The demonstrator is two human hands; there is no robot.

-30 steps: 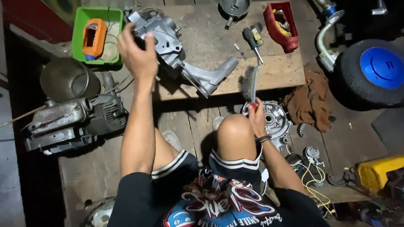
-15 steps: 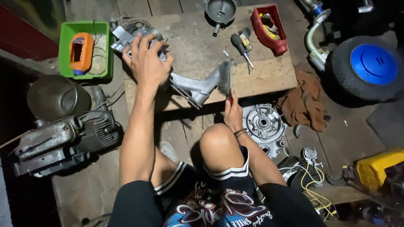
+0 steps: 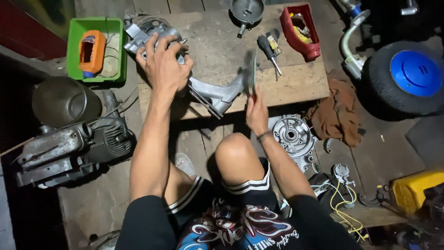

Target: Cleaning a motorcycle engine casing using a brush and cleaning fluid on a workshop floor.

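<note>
My left hand [image 3: 163, 67] presses down on a grey metal engine casing [image 3: 210, 92] that lies on a wooden board [image 3: 296, 83]. The casing's long arm points toward me and to the right. My right hand [image 3: 256, 111] grips a flat brush [image 3: 252, 69] by its handle and holds it upright against the end of the casing's arm. The brush looks blurred. My bare knee [image 3: 236, 155] sits just below the board's front edge.
A green tray [image 3: 74, 51] with an orange part stands at the back left. A screwdriver [image 3: 268, 51], a red bin [image 3: 298, 30] and a round metal part [image 3: 247, 11] lie on the board. An old engine [image 3: 69, 143], brown rag [image 3: 337, 113], round cover [image 3: 291, 135] and blue-hubbed wheel [image 3: 407, 74] surround me.
My right hand has lifted the brush from beside the round cover up to the casing's arm. My left hand stays on the casing.
</note>
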